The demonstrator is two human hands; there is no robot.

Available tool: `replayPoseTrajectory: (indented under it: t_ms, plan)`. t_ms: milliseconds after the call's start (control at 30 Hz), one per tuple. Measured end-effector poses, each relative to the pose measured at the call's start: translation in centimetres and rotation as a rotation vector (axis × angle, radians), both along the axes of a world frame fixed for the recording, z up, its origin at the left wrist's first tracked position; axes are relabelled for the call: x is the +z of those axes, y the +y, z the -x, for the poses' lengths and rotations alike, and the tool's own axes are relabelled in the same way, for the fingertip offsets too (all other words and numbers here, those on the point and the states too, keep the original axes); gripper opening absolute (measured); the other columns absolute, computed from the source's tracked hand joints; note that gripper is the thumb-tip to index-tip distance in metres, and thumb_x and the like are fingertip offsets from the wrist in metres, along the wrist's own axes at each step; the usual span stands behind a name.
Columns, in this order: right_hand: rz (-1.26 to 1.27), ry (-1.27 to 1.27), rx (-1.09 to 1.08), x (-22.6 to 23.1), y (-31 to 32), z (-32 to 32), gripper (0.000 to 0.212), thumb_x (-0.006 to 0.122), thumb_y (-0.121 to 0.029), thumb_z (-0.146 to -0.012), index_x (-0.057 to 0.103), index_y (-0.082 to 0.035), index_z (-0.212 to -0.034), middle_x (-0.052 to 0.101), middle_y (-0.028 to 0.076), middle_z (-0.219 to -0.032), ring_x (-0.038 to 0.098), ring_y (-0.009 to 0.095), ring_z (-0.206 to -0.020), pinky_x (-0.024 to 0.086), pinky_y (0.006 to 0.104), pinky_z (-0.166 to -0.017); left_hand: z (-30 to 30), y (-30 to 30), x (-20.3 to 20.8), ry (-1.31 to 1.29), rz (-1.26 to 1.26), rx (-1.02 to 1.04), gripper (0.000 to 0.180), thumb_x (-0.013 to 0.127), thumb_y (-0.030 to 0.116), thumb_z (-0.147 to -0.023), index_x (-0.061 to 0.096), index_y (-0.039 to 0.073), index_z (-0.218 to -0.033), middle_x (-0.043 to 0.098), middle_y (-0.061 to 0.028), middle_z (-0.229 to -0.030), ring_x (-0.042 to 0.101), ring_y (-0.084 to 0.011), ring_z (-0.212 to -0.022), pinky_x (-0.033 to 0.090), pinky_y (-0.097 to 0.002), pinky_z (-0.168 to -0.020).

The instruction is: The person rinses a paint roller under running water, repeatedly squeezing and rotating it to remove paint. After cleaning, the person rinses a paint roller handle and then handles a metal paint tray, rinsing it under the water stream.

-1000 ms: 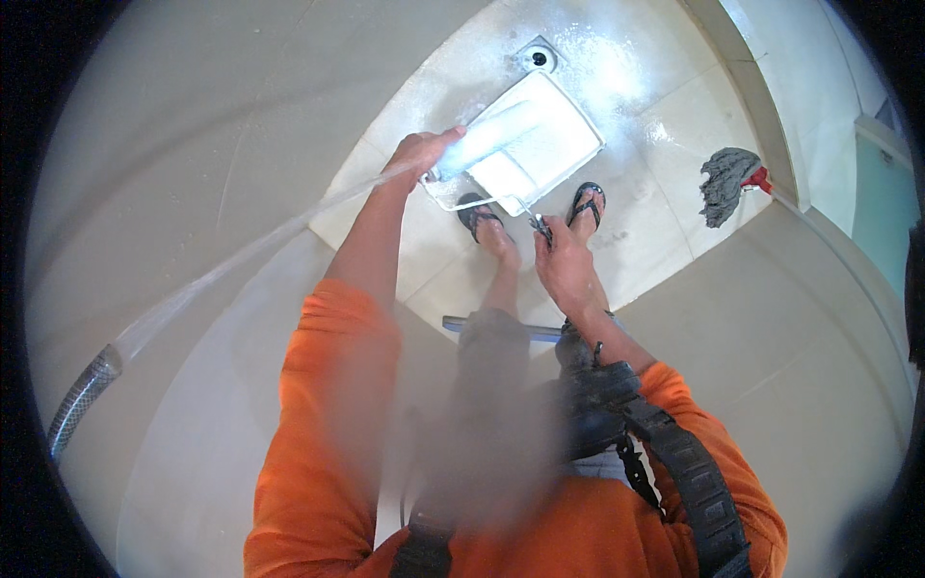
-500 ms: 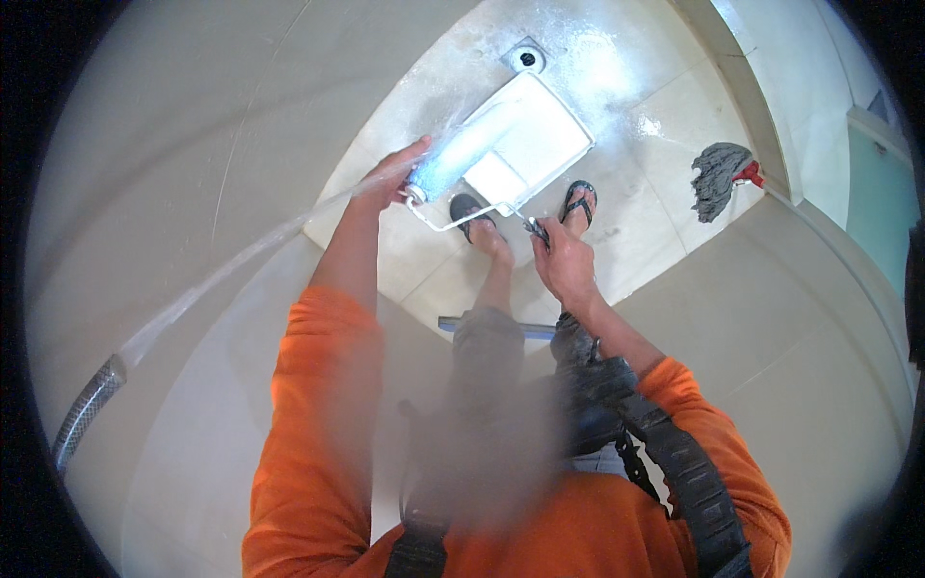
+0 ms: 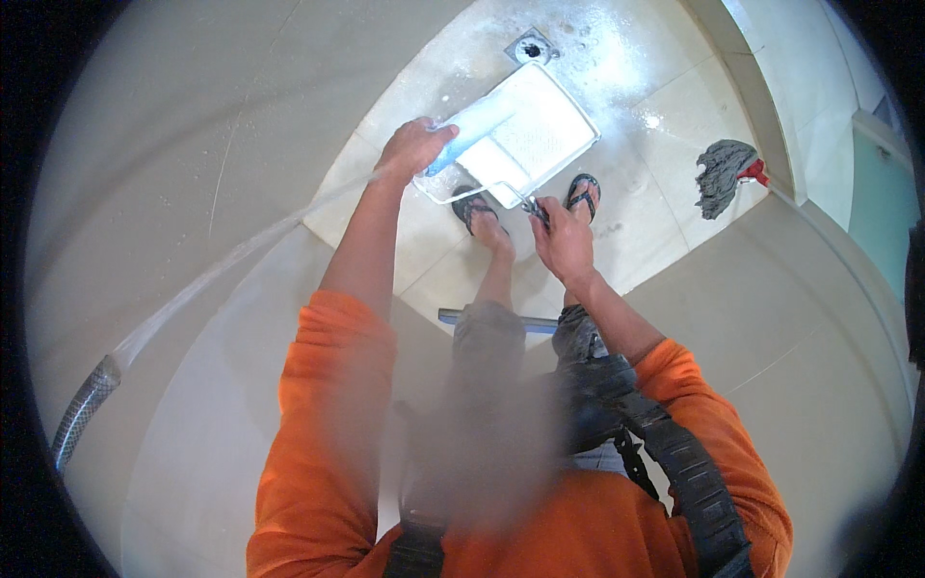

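A white rectangular tray (image 3: 525,135) with a metal rim is held tilted over the wet floor, in front of my feet in sandals. My left hand (image 3: 414,146) grips its left edge. My right hand (image 3: 562,236) is closed on the wire handle at the tray's near corner. A stream of water (image 3: 222,265) from a hose nozzle (image 3: 85,405) at the lower left arcs up to the tray by my left hand.
A square floor drain (image 3: 531,45) lies just beyond the tray. A grey mop head (image 3: 725,173) with a red fitting rests on the tiles to the right, near a white wall base. The tiles around the drain are wet.
The tray has swung and shifted slightly away from me toward the drain, with both hands still holding it. The water stream keeps hitting near my left hand.
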State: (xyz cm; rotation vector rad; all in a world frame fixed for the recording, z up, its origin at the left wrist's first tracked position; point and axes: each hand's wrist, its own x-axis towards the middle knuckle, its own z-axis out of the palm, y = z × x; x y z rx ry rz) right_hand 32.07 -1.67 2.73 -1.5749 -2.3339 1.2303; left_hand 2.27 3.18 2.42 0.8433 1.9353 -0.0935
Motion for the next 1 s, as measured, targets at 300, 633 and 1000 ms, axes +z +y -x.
replayPoseTrajectory:
  t_ms: [300,633,1000]
  plan:
    - [0.108,0.013,-0.023,0.6,-0.2,0.0,0.022,0.069,-0.015,-0.087,0.063,-0.008,-0.107,0.071,0.017,-0.092,0.058,0.042,-0.095,0.051,0.0486,-0.078,1.7,-1.6,-2.9,-0.301,0.099,0.499,0.067,0.055,0.049,-0.098,0.054,-0.005,-0.138,0.06,-0.0233,-0.134,0.059,-0.0315,-0.12,0.044,-0.0387,-0.102]
    - [0.087,0.0,-0.036,0.1,0.9,0.6,0.023,0.069,-0.017,-0.088,0.065,-0.006,-0.109,0.071,0.02,-0.094,0.064,0.042,-0.088,0.052,0.0495,-0.079,2.4,-0.7,-2.9,-0.437,-0.061,0.672,0.062,0.056,0.045,-0.099,0.056,-0.006,-0.133,0.063,-0.0214,-0.125,0.061,-0.0296,-0.115,0.047,-0.0394,-0.098]
    - [0.143,0.024,0.03,-1.0,1.6,-0.7,0.031,0.069,-0.021,-0.088,0.064,-0.01,-0.116,0.071,0.018,-0.099,0.065,0.042,-0.091,0.053,0.0478,-0.083,2.2,-1.0,-0.2,-0.727,0.247,0.6,0.063,0.065,0.042,-0.096,0.05,-0.006,-0.133,0.066,-0.0187,-0.103,0.07,-0.0234,-0.081,0.063,-0.0353,-0.062]
